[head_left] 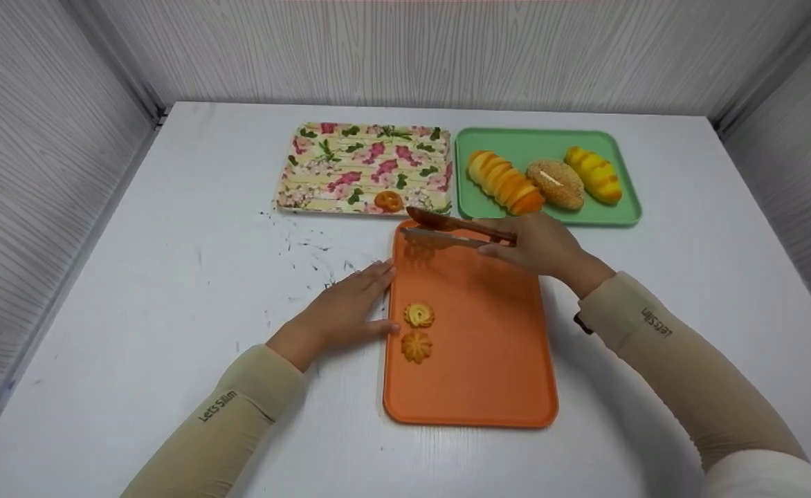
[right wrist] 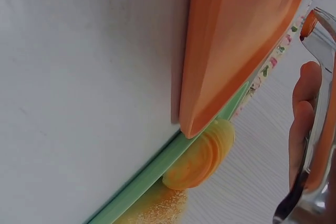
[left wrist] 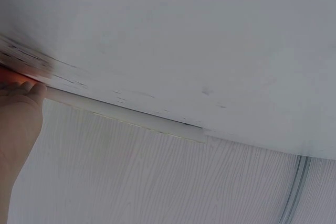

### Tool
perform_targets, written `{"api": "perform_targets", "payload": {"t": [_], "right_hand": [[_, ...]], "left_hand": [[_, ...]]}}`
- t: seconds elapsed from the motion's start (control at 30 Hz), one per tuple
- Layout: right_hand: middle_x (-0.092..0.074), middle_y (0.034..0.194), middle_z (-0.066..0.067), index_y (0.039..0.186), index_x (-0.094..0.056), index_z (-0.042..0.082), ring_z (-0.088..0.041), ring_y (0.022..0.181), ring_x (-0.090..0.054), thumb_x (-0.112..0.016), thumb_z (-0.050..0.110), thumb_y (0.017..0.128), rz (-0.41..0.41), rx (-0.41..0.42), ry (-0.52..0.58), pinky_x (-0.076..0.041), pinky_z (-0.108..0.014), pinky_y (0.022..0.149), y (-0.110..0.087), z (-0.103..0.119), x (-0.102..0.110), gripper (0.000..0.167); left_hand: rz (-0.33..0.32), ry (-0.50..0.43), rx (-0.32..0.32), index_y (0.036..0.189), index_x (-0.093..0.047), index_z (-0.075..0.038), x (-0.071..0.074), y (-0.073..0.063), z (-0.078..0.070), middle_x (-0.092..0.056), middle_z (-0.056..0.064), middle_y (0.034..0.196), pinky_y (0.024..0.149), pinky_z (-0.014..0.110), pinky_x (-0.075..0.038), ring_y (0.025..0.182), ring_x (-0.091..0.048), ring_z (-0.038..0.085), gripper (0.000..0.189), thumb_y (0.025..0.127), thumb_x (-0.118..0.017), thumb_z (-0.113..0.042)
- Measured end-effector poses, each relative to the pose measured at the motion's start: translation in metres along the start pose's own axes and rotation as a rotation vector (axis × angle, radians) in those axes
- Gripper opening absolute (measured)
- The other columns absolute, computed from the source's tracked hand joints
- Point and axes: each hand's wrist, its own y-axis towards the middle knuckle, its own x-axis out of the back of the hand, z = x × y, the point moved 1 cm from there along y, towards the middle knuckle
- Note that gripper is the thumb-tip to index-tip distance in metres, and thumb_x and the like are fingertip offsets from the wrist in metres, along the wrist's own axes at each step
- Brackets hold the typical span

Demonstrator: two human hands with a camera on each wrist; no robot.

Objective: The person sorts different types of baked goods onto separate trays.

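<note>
My right hand point(head_left: 540, 245) grips metal tongs point(head_left: 457, 238) over the far end of an orange tray point(head_left: 478, 353). A small pretzel-shaped cookie point(head_left: 388, 201) shows just beyond the tong tips, overlapping the near rim of the floral tray point(head_left: 322, 187). In the right wrist view, an orange-brown piece point(right wrist: 308, 24) appears at the tips. My left hand point(head_left: 343, 311) rests against the orange tray's left edge, fingers extended and thumb at the rim. Two cookies, one swirled point(head_left: 419, 315) and one flower-shaped point(head_left: 416, 347), lie along that side. Beneath the tongs, another cookie point(head_left: 419, 252) is partly hidden.
A green tray point(head_left: 537, 141) at the back right holds a sliced-looking loaf point(head_left: 504, 181), a seeded bun point(head_left: 556, 184) and a yellow bread point(head_left: 594, 174). Dark marks point(head_left: 308, 252) spot the white table point(head_left: 170, 277) left of the orange tray. Wood-grain panels point(head_left: 405, 55) enclose it.
</note>
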Motion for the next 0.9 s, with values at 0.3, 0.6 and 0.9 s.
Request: {"api": "perform_targets", "payload": {"t": [0.3,0.6,0.9], "right_hand": [[-0.057,0.061,-0.001,0.133,-0.059,0.026,-0.018,0.048,-0.041,-0.065,0.045,0.088,-0.067,-0.096,-0.021,-0.036,-0.034,0.049,0.020,-0.006,0.004,0.049],[-0.064,0.075,-0.006,0.135,-0.056,0.032,-0.024,0.064,-0.052,-0.065,0.046,0.088,-0.085,-0.189,-0.083,-0.042,-0.039,0.059,0.039,-0.014,0.003,0.049],[-0.065,0.086,-0.006,0.134,-0.058,0.028,-0.024,0.071,-0.050,-0.063,0.046,0.090,-0.075,-0.234,-0.104,-0.043,-0.040,0.060,0.052,-0.019,-0.004,0.048]], "left_hand": [[-0.012,0.022,-0.030,0.153,-0.016,-0.008,0.001,0.000,-0.001,-0.010,0.003,0.159,0.114,0.038,-0.016,0.143,-0.009,0.019,0.090,0.090,-0.048,-0.063],[0.004,0.024,-0.010,0.154,-0.014,-0.011,0.001,0.001,-0.001,-0.007,0.000,0.159,0.114,0.038,-0.016,0.144,-0.008,0.017,0.092,0.088,-0.046,-0.066],[0.002,0.019,0.006,0.154,-0.013,-0.012,0.000,0.000,-0.001,-0.006,-0.002,0.159,0.113,0.038,-0.016,0.143,-0.008,0.017,0.091,0.088,-0.047,-0.066]]}}
